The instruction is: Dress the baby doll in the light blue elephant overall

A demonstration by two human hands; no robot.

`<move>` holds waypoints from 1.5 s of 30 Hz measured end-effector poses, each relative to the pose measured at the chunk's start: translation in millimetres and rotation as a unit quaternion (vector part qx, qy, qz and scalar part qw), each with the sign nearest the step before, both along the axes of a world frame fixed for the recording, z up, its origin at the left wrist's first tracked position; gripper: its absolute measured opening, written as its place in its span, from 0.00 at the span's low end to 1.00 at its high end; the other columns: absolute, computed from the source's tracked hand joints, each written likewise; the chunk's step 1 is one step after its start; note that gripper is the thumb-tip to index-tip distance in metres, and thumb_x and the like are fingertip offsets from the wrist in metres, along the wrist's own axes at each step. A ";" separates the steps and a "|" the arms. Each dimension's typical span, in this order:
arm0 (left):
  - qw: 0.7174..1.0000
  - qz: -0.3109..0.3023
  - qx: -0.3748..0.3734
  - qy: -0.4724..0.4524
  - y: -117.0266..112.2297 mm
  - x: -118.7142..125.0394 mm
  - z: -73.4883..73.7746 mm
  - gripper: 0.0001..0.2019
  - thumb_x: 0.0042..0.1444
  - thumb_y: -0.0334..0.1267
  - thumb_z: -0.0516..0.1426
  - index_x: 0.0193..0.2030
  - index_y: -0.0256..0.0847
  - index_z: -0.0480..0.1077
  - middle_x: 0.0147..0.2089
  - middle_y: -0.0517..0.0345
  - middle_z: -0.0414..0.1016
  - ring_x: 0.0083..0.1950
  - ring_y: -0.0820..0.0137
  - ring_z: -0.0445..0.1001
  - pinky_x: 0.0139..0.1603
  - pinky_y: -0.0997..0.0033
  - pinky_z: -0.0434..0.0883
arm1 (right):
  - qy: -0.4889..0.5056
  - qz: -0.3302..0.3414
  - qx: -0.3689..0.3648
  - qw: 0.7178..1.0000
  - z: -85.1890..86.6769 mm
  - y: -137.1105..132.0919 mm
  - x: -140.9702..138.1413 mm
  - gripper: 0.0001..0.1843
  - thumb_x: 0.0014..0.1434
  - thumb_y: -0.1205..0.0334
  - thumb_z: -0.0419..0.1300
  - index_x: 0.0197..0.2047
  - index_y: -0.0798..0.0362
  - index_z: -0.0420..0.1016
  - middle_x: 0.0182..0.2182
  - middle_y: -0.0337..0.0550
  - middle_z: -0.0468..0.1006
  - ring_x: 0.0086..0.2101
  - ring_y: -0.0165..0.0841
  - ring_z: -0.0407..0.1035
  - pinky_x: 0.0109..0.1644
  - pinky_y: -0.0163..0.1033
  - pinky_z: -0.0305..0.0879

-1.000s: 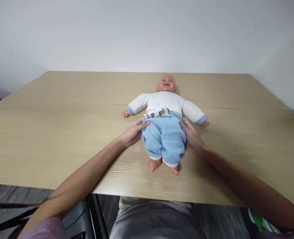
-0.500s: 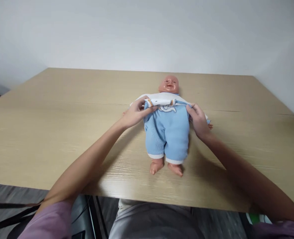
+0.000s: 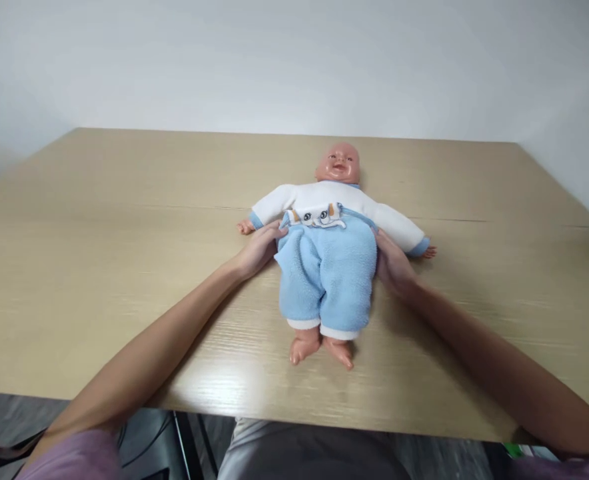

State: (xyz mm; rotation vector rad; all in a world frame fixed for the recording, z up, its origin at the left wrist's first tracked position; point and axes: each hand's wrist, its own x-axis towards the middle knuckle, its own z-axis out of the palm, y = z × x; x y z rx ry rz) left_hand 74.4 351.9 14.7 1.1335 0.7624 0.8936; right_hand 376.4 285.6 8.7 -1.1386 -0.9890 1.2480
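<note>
A baby doll lies face up on the table, its head toward the wall and its bare feet toward me. It wears a white long-sleeved top with blue cuffs and fuzzy light-blue overalls. An animal face is printed on the overalls' bib. At the waist, my left hand is closed on the left edge of the overalls, thumb on the cloth. On the opposite side my right hand holds the right edge; its fingers are partly hidden behind the cloth.
The pale wooden table reaches back to a white wall. A thin seam crosses its top. Below the front edge are my lap, a dark chair at left and a green item at lower right.
Both hands have moved lower along the overalls' sides, the left one also outward. The bib has unfolded to show its printed eyes. The doll's arms are more exposed, and its legs appear nearer me.
</note>
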 end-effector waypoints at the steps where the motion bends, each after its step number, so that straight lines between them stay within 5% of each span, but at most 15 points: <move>1: 0.999 -0.012 -0.030 -0.033 -1.6 1.0 0.5 0.21 0.61 0.50 0.67 0.55 0.38 0.81 0.52 0.48 0.87 0.60 0.48 0.83 0.67 0.49 0.77 | 0.028 -0.002 -0.018 0.999 1.6 -0.6 -2.4 0.21 0.65 0.35 0.71 0.50 0.40 0.80 0.50 0.39 0.87 0.57 0.44 0.78 0.67 0.49 0.78; 7: 0.993 -0.017 -0.085 -0.084 -6.7 5.3 3.6 0.24 0.62 0.49 0.67 0.60 0.38 0.81 0.56 0.48 0.88 0.65 0.44 0.82 0.74 0.46 0.73 | 0.060 -0.003 -0.032 0.998 1.8 -1.4 -3.6 0.26 0.61 0.38 0.76 0.55 0.40 0.81 0.49 0.37 0.86 0.56 0.43 0.78 0.66 0.49 0.78; 10: 0.999 0.012 -0.011 -0.038 -5.8 -0.1 2.7 0.19 0.60 0.50 0.69 0.51 0.39 0.81 0.49 0.50 0.85 0.54 0.51 0.82 0.63 0.53 0.76 | -0.040 -0.014 0.037 0.998 3.8 -3.7 2.2 0.15 0.67 0.41 0.70 0.44 0.43 0.78 0.40 0.37 0.80 0.47 0.41 0.74 0.59 0.46 0.75; 13: 0.994 0.037 0.104 0.023 -6.0 -5.6 11.4 0.17 0.62 0.52 0.71 0.42 0.43 0.76 0.39 0.57 0.76 0.41 0.64 0.74 0.48 0.64 0.72 | -0.179 -0.016 0.103 0.978 15.5 -7.0 7.6 0.17 0.73 0.46 0.64 0.35 0.45 0.71 0.32 0.37 0.68 0.37 0.39 0.64 0.47 0.44 0.67; 18: 0.959 0.072 0.251 0.110 1.8 3.4 35.4 0.23 0.67 0.63 0.67 0.42 0.45 0.70 0.42 0.56 0.71 0.45 0.63 0.69 0.48 0.64 0.69 | -0.254 -0.040 0.153 0.954 34.5 4.9 6.1 0.12 0.74 0.51 0.62 0.39 0.45 0.70 0.33 0.37 0.68 0.37 0.38 0.63 0.46 0.45 0.62; 23: 0.966 0.061 0.195 0.156 15.6 12.6 24.8 0.26 0.67 0.67 0.64 0.45 0.43 0.69 0.42 0.57 0.71 0.44 0.64 0.69 0.48 0.64 0.68 | -0.233 -0.069 0.095 0.965 16.1 18.3 4.6 0.19 0.72 0.38 0.63 0.41 0.45 0.70 0.36 0.36 0.71 0.39 0.39 0.66 0.50 0.45 0.66; 29: 0.966 0.059 0.166 0.190 3.5 -1.5 5.0 0.30 0.68 0.71 0.63 0.40 0.43 0.69 0.38 0.59 0.67 0.40 0.65 0.65 0.45 0.65 0.67 | -0.292 -0.066 0.087 0.950 -6.0 -7.2 11.1 0.28 0.73 0.29 0.60 0.36 0.45 0.67 0.34 0.38 0.72 0.39 0.41 0.65 0.52 0.47 0.65; 35: 0.991 0.073 0.089 0.066 1.7 8.0 -4.8 0.33 0.59 0.72 0.69 0.40 0.44 0.65 0.34 0.63 0.61 0.33 0.70 0.58 0.34 0.69 0.59 | -0.156 -0.053 0.060 0.984 -7.9 1.4 6.5 0.27 0.68 0.28 0.64 0.45 0.44 0.74 0.43 0.40 0.80 0.48 0.44 0.73 0.63 0.50 0.68; 40: 0.985 0.051 0.127 0.106 3.1 11.4 -3.6 0.29 0.68 0.71 0.63 0.47 0.43 0.72 0.41 0.57 0.73 0.39 0.66 0.68 0.42 0.66 0.66 | -0.151 -0.037 0.079 0.985 -4.2 8.9 5.0 0.26 0.68 0.29 0.65 0.47 0.44 0.75 0.42 0.41 0.80 0.46 0.43 0.73 0.59 0.49 0.71; 45: 0.972 0.071 0.178 0.138 4.6 2.4 2.1 0.26 0.68 0.67 0.62 0.44 0.43 0.72 0.42 0.56 0.73 0.43 0.62 0.70 0.50 0.63 0.69 | -0.175 -0.015 0.090 0.980 3.8 3.8 10.5 0.22 0.70 0.34 0.66 0.40 0.44 0.74 0.36 0.38 0.74 0.39 0.40 0.67 0.51 0.47 0.70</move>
